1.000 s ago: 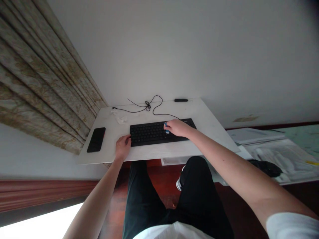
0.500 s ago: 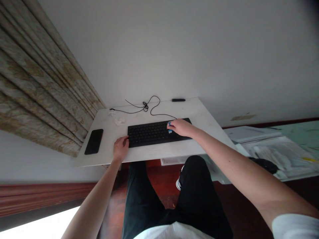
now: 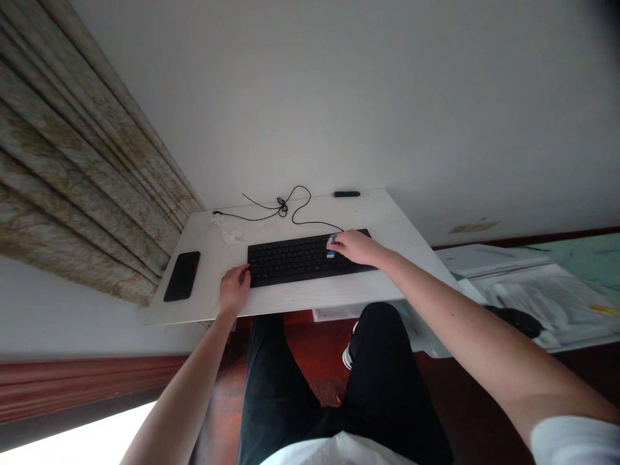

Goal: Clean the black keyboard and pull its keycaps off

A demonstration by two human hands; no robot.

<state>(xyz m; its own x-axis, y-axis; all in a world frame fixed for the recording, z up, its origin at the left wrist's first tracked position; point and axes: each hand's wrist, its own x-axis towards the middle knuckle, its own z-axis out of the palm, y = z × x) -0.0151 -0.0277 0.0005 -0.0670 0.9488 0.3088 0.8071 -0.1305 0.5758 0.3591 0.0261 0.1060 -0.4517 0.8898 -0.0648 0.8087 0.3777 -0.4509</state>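
On my feed the whole scene is a white wall (image 3: 339, 97) meeting a patterned beige curtain (image 3: 72, 161), with a white table (image 3: 310, 307) jutting out in front of the seated person, whose black trousers (image 3: 290, 387) fill the lower middle of the frame. Off to the right, on a separate surface, I can see loose papers (image 3: 547, 300) with a dark object (image 3: 516, 321) beside them. On the table sit a black smartphone (image 3: 182, 276), crumpled tissue (image 3: 231, 236), a coiled black cable (image 3: 283, 208) and a slim black stick-shaped item (image 3: 346, 194) near the far edge. The black keyboard (image 3: 285, 261) lies in the middle of the table, and both hands work at it. My left hand (image 3: 235, 289) is relaxed and holds nothing, its fingertips touching the keyboard's near left corner. My right hand (image 3: 357, 247) is over the keyboard's right end, fingers pinched closed on a small blue piece (image 3: 331, 250), which sits right at the fingertips just above the keys. It is too small for me to tell what it is, or whether it is still attached to the keyboard.
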